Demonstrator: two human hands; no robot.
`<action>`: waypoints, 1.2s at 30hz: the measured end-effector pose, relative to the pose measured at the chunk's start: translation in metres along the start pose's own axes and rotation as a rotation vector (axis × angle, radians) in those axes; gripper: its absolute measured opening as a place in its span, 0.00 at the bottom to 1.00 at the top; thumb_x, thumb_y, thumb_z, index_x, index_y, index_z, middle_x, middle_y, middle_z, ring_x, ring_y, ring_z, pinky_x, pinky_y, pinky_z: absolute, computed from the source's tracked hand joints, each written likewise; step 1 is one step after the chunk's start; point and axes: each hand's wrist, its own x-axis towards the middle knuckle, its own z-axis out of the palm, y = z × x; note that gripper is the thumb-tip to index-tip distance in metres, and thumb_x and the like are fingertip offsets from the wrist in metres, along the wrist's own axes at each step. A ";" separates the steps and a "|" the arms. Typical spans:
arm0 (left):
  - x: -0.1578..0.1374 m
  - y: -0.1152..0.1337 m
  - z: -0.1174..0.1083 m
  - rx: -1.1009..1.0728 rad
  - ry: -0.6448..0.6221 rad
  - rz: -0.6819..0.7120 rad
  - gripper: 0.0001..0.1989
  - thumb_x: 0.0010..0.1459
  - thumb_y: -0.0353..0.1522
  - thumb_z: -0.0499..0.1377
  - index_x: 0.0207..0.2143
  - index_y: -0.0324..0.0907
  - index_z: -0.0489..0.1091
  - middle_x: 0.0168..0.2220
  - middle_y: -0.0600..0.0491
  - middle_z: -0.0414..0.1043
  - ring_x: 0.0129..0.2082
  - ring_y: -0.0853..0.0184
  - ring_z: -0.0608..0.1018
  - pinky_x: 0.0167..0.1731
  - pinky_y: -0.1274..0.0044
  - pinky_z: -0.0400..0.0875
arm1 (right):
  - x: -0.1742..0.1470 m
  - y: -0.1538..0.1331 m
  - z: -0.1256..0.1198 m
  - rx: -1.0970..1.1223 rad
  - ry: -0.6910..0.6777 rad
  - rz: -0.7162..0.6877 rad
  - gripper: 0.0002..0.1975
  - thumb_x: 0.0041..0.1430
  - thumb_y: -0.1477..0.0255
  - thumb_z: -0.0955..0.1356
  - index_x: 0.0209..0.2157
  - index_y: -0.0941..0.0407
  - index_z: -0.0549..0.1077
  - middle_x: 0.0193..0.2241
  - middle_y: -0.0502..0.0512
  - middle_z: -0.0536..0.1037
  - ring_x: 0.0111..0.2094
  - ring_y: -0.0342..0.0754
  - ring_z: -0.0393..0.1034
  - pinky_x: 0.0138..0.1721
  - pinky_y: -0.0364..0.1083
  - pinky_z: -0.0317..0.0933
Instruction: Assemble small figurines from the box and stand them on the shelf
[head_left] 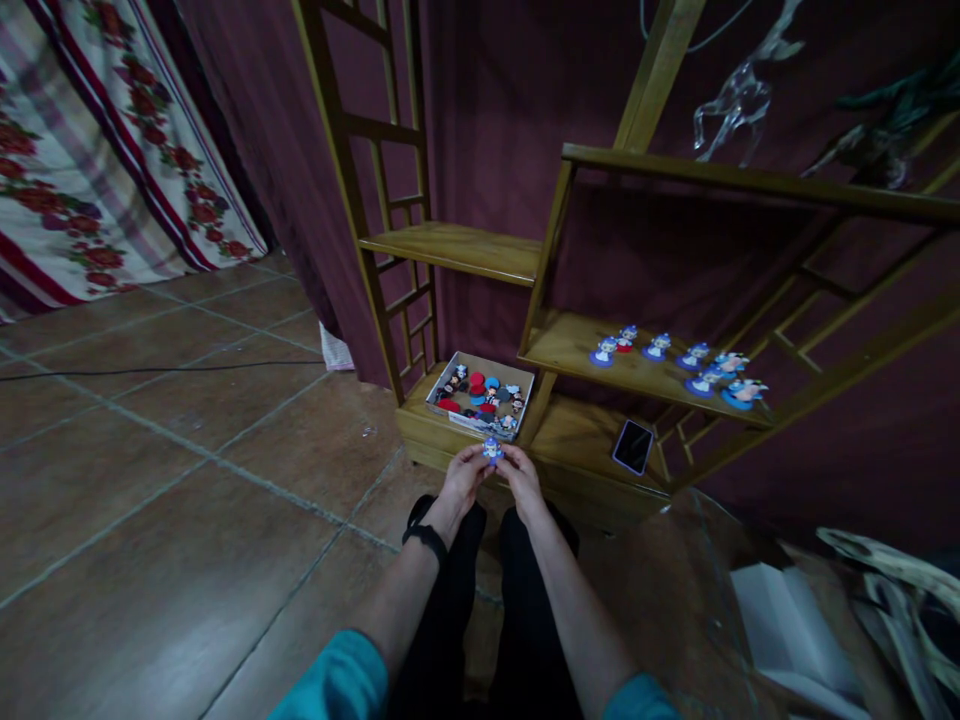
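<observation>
A small purple-and-white figurine (pixel 492 449) is held upright between my two hands, just in front of the box. The fingers of my left hand (pixel 466 474) pinch it from the left. From the right, my right hand (pixel 520 473) grips it too. Just beyond my hands, a shallow cardboard box (pixel 480 366) holds several loose figurines and red, blue and dark round pieces. Several similar figurines, such as a purple-based one (pixel 603 351), stand on the shelf (pixel 570 345) to the right; one base there is red.
A phone (pixel 633 446) lies on the lower shelf (pixel 574 430). Above stands a clear glass horse (pixel 739 100) on a higher board. A white box (pixel 791 625) sits on the floor at right. A black cable (pixel 157 370) crosses the tiles at left.
</observation>
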 end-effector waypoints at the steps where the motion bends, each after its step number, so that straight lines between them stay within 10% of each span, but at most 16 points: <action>1: 0.000 0.000 0.000 0.002 0.001 0.008 0.13 0.39 0.25 0.65 0.31 0.36 0.72 0.29 0.49 0.75 0.27 0.71 0.75 0.30 0.80 0.70 | 0.000 0.000 0.000 0.002 -0.004 0.002 0.18 0.42 0.64 0.70 0.38 0.54 0.73 0.37 0.53 0.77 0.40 0.51 0.70 0.39 0.47 0.65; 20: -0.005 -0.003 0.002 0.035 -0.038 0.111 0.32 0.33 0.27 0.68 0.45 0.38 0.65 0.27 0.54 0.74 0.26 0.70 0.75 0.34 0.75 0.68 | 0.000 -0.001 0.000 0.005 -0.015 -0.005 0.18 0.43 0.64 0.69 0.38 0.53 0.72 0.38 0.53 0.77 0.39 0.50 0.70 0.39 0.47 0.65; 36: -0.002 -0.001 0.001 -0.011 -0.079 0.016 0.18 0.36 0.25 0.68 0.34 0.36 0.71 0.30 0.48 0.75 0.28 0.70 0.76 0.32 0.79 0.70 | 0.008 0.010 -0.003 -0.027 0.060 0.009 0.17 0.43 0.62 0.70 0.37 0.54 0.71 0.36 0.53 0.77 0.35 0.48 0.71 0.34 0.44 0.65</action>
